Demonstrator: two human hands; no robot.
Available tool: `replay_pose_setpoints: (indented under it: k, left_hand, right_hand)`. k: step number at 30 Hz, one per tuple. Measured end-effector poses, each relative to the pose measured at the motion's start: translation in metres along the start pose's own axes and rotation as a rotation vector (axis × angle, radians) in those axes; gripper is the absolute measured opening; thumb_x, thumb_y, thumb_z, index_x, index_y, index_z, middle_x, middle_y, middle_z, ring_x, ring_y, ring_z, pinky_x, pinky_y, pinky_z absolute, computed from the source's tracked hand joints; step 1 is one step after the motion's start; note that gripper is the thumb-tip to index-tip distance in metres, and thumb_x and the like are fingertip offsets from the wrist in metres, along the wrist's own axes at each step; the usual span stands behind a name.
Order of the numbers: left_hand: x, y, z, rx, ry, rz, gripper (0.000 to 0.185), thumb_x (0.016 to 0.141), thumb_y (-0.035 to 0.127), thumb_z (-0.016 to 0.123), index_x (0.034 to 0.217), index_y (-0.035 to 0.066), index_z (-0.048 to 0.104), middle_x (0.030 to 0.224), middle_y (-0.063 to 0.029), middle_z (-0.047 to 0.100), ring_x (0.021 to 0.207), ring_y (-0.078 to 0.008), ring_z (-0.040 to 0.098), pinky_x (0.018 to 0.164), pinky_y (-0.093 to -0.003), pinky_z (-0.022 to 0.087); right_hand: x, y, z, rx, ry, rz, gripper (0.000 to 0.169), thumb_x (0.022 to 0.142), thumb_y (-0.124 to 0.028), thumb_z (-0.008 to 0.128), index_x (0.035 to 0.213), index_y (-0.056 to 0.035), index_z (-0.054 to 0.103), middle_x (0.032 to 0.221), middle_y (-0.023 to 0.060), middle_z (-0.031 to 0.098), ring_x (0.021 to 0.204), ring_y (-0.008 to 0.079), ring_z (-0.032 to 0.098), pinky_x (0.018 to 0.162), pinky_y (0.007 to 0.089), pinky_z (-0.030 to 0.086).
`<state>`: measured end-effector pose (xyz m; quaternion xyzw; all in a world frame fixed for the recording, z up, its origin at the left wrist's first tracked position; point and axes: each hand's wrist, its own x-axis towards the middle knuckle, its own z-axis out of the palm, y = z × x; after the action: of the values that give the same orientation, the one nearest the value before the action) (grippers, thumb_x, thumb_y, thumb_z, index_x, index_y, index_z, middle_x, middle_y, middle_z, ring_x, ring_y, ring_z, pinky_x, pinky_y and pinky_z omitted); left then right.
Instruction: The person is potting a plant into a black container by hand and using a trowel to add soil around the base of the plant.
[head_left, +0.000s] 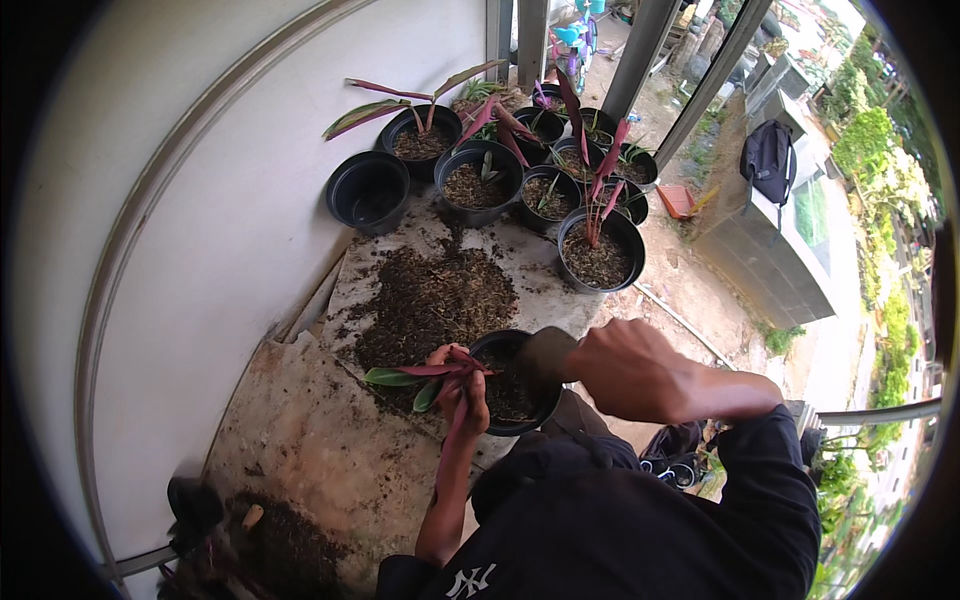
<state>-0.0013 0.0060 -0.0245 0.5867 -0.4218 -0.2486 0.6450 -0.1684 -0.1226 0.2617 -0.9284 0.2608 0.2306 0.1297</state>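
Note:
My left hand (463, 394) holds a plant with red and green leaves (405, 375) at the left rim of a black plastic pot (559, 409) that has soil in it. My right hand (634, 367) is closed round the handle end of a trowel (551, 352), whose blade is blurred over the pot's right side. The plant's lower end is partly hidden by my left hand. A heap of dark potting soil (442, 296) lies on the worn board just beyond the pot.
Several black pots with plants, among them a red-leaved one (600, 259), stand beyond the soil. An unplanted black pot (367, 191) is beside the white wall (225, 187). An orange dustpan (677, 201) lies on the ground at right; a backpack (769, 161) rests on a block structure.

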Motion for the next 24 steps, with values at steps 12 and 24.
replay_pose_setpoints:
  k: [12, 24]
  left_hand:
    - [-0.002, -0.001, 0.000, 0.080, 0.063, 0.025, 0.046, 0.101, 0.033, 0.062, 0.128, -0.003, 0.050, 0.131, -0.0139, 0.047, 0.113, -0.0255, 0.053, 0.100, -0.0409, 0.043]
    - [0.000, 0.019, 0.008, 0.128, 0.063, -0.029, 0.030, 0.106, 0.027, 0.055, 0.095, 0.000, 0.065, 0.119, -0.0133, 0.056, 0.112, -0.0259, 0.055, 0.096, -0.0400, 0.045]
  right_hand:
    - [-0.014, 0.037, 0.078, 0.434, 0.478, 0.375, 0.037, 0.106, -0.036, 0.058, 0.092, -0.0021, 0.065, 0.068, 0.0246, 0.062, 0.066, 0.0479, 0.061, 0.063, 0.0545, 0.046]
    - [0.033, 0.060, 0.248, 0.583, 0.571, 0.531, 0.018, 0.102, -0.017, 0.060, 0.099, 0.0010, 0.059, 0.078, 0.0303, 0.065, 0.074, 0.0519, 0.065, 0.066, 0.0578, 0.051]
